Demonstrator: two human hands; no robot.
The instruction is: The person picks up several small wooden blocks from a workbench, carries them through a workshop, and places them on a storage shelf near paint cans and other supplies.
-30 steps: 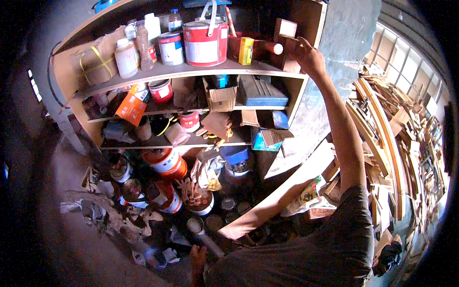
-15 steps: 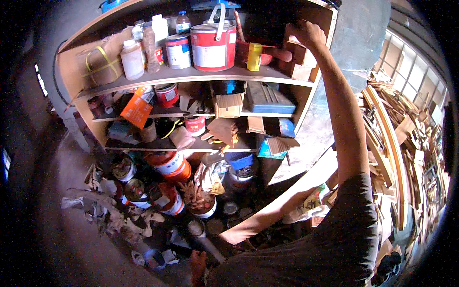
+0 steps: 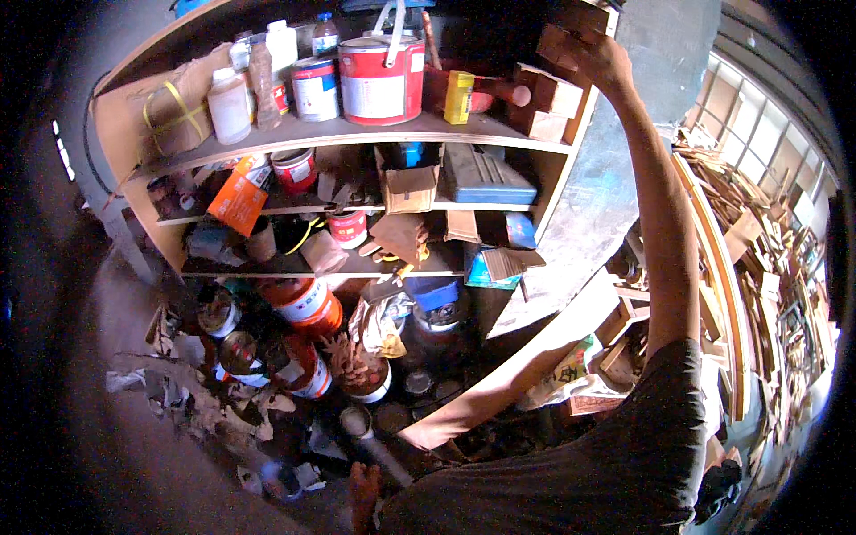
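Note:
My right hand [image 3: 603, 62] is stretched up to the right end of the top shelf, its fingers closed round a small brown cardboard box [image 3: 557, 46]. Below that box, more small boxes [image 3: 546, 100] are stacked against the shelf's side panel. A yellow carton [image 3: 458, 98] and a red thing with a rounded handle [image 3: 499, 94] stand just left of the stack. Low in the picture, my left hand [image 3: 364, 486] is in shadow with its fingers curled. What it holds, if anything, cannot be made out.
The top shelf [image 3: 357, 139] also carries a red pail [image 3: 383, 80], a smaller can [image 3: 316, 91] and white bottles [image 3: 230, 107]. A blue-grey case [image 3: 489, 175] lies one level down. Buckets [image 3: 305, 305] and scraps crowd the floor; scrap wood [image 3: 758, 267] is piled at right.
My right hand has lifted a small box off the stack, leaving the boxes below more exposed. The whole view has shifted slightly. My left hand stays low.

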